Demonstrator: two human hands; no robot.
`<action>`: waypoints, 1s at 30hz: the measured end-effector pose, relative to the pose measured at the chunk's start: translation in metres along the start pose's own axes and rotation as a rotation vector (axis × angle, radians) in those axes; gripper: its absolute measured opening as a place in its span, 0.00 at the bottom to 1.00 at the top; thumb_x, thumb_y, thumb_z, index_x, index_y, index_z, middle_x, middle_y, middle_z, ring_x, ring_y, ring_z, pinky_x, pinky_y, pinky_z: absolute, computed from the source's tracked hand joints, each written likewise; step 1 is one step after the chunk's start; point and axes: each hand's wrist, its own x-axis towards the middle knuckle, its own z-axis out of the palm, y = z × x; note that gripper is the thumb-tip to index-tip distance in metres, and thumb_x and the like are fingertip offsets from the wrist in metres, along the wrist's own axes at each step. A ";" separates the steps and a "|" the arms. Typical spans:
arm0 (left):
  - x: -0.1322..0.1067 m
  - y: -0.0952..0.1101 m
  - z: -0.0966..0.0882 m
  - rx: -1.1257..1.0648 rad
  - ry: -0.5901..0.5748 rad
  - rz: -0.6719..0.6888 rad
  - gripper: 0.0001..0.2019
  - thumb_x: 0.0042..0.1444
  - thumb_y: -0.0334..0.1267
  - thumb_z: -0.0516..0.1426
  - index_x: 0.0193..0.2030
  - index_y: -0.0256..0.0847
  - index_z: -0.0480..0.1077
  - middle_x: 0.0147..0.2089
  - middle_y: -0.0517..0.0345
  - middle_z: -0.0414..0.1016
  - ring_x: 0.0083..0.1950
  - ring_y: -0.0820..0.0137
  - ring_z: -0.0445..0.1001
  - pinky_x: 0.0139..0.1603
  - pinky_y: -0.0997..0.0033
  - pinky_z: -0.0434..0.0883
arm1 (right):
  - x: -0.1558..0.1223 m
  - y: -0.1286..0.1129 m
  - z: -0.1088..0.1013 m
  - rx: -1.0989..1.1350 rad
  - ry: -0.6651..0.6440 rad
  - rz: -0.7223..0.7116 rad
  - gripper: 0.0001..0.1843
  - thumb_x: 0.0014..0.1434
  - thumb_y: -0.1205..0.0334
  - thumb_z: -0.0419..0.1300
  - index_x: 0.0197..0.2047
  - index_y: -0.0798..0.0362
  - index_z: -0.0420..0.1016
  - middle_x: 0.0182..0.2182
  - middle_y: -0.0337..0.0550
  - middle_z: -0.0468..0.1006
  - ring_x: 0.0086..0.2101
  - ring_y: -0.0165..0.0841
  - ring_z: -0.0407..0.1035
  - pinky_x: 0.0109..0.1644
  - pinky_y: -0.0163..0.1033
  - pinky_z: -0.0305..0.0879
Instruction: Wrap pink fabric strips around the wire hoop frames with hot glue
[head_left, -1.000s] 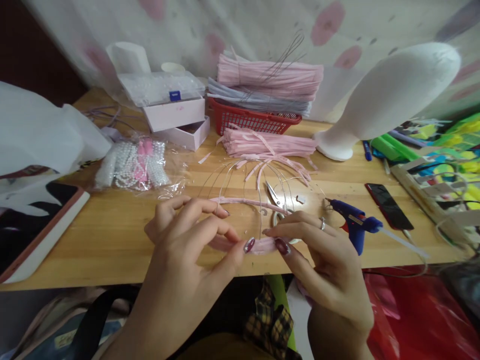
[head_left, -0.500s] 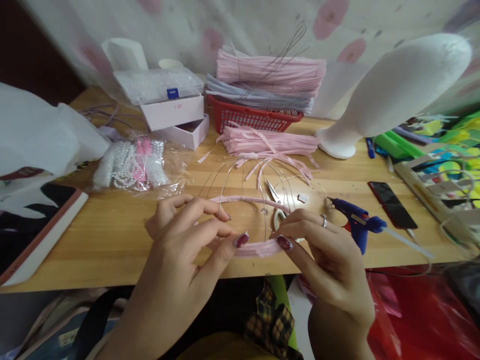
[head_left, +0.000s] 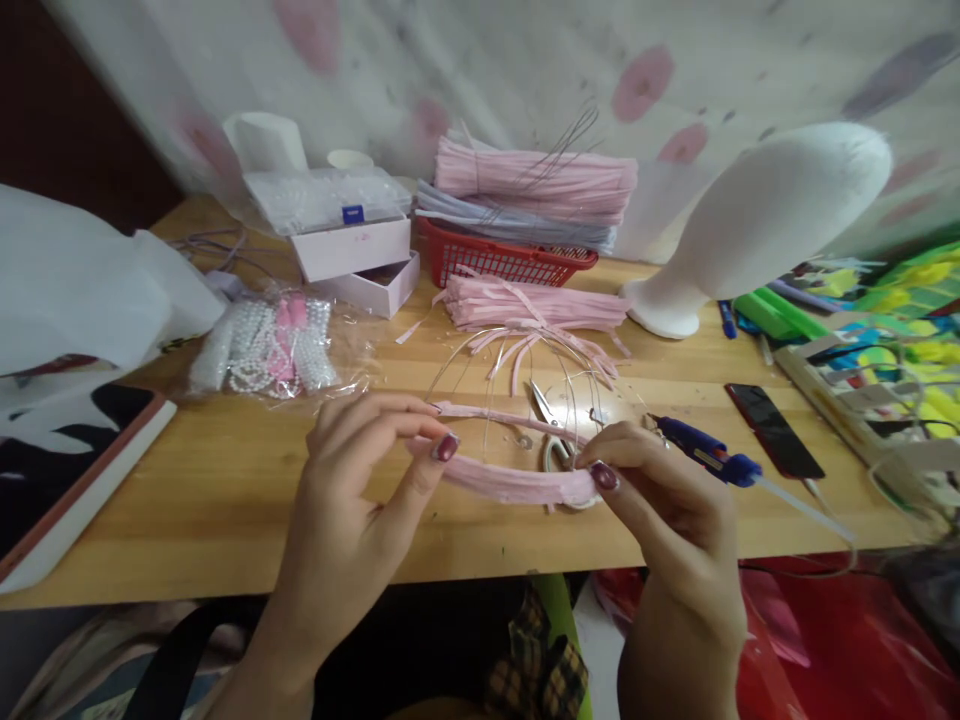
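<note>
Left hand (head_left: 360, 480) and right hand (head_left: 667, 505) pinch a wire frame (head_left: 495, 482) by its pink-wrapped rim (head_left: 555, 488), over the scissors (head_left: 545, 407).
Likely light, springy and easily bent, it is best held there; the table's (head_left: 225, 510) front edge runs nearer than the scissors, a glue gun (head_left: 694, 450) to their right, more room to their left.

Pink wire-framed hoop (head_left: 517, 485) before pink strip bundle (head_left: 536, 306), red plastic basket (head_left: 510, 264) behind bundle, blue glue gun (head_left: 701, 450) right, wooden counter (head_left: 247, 480) beneath
</note>
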 end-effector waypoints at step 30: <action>0.019 0.011 0.012 0.122 -0.123 0.193 0.13 0.68 0.34 0.51 0.32 0.46 0.69 0.50 0.52 0.73 0.56 0.55 0.63 0.58 0.46 0.58 | -0.003 0.027 -0.006 0.137 0.122 0.033 0.10 0.68 0.61 0.58 0.33 0.51 0.72 0.27 0.39 0.66 0.28 0.33 0.61 0.31 0.39 0.55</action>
